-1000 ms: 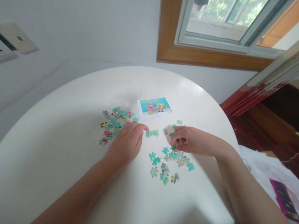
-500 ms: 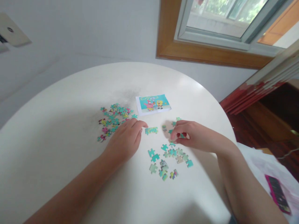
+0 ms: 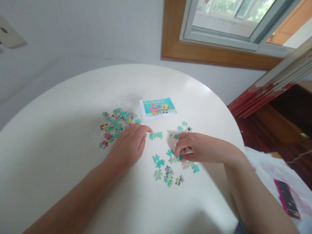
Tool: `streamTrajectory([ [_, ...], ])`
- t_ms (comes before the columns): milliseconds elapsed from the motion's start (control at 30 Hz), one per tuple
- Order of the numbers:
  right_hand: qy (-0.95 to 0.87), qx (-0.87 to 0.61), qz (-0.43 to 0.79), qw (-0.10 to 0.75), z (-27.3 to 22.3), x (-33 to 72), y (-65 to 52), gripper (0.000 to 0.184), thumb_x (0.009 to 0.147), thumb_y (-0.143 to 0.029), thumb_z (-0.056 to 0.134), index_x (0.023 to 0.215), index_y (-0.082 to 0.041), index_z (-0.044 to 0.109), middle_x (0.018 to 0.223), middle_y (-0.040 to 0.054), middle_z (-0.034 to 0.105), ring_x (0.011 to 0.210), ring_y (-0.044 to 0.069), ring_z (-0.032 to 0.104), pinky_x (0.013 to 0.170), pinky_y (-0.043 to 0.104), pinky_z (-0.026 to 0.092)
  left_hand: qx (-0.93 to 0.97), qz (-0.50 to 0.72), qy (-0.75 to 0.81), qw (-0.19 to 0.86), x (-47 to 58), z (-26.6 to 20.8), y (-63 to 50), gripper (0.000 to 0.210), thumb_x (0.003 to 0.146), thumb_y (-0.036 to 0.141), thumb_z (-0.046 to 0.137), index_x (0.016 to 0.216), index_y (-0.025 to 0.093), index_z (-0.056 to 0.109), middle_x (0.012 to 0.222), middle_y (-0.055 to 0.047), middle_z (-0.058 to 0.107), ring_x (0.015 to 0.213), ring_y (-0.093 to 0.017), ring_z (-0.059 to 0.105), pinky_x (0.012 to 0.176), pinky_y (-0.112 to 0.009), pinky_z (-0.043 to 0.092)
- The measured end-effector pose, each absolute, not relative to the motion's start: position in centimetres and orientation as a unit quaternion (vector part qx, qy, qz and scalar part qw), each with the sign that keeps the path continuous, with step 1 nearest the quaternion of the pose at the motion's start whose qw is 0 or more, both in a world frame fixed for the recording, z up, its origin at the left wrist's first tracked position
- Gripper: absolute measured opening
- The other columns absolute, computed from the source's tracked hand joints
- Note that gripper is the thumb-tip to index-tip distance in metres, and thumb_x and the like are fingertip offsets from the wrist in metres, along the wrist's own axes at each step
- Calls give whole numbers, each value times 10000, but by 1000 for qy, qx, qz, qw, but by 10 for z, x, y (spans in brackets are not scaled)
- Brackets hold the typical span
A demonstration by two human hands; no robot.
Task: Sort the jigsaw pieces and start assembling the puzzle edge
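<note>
Left hand, head view: the left hand (image 3: 129,143) lies nearer the wearer than the SpongeBob picture card (image 3: 158,109), palm down, fingers loosely bent, index fingertip at the left end of the joined jigsaw strip (image 3: 156,135); it grasps nothing that shows.
Right hand: to the near right of the card, the right hand (image 3: 198,148) curls thumb and fingers together at a teal jigsaw piece (image 3: 180,157); whether they pinch it I cannot tell.
Joined strip: just on the near side of the card, flat; probably light but weak at its seams, so best slid by both ends.
Loose pieces: a mixed heap (image 3: 114,125) left of the card, a mostly teal and pale-green scatter (image 3: 158,175) on its near side; they look like thin, stiff board, likely very light, a little slippery on the smooth tabletop (image 3: 73,107), tabs apt to bend. Opposite edges seem the place to pinch.
Card: looks like limp paper, easily lifted by its white margin.
Print: SpongeBob, Patrick and Squidward; no brand or lettering is legible.
</note>
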State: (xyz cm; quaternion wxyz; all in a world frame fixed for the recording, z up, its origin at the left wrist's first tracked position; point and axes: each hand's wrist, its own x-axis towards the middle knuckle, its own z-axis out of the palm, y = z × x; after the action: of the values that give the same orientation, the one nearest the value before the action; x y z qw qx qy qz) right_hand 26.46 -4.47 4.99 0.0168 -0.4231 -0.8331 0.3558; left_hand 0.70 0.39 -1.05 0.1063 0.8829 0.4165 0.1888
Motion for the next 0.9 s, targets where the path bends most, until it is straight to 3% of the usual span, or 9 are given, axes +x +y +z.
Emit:
streamTrajectory([
  [567,-773,-565,284,56,50,287,-33,268,749,-71,571,912,-209,734,898,47,680,730,157,596,685,272,460,884,191,414,108,7,-9,4,274,939,170,326,1066,190,568,994,-79,591,987,-248,559,930,-426,446],
  [900,-799,-559,188,120,80,302,-72,209,886,-173,535,935,-230,730,927,66,694,794,172,635,759,310,502,885,187,413,106,7,-9,4,275,947,180,316,1061,190,566,988,-77,588,991,-248,559,931,-419,449],
])
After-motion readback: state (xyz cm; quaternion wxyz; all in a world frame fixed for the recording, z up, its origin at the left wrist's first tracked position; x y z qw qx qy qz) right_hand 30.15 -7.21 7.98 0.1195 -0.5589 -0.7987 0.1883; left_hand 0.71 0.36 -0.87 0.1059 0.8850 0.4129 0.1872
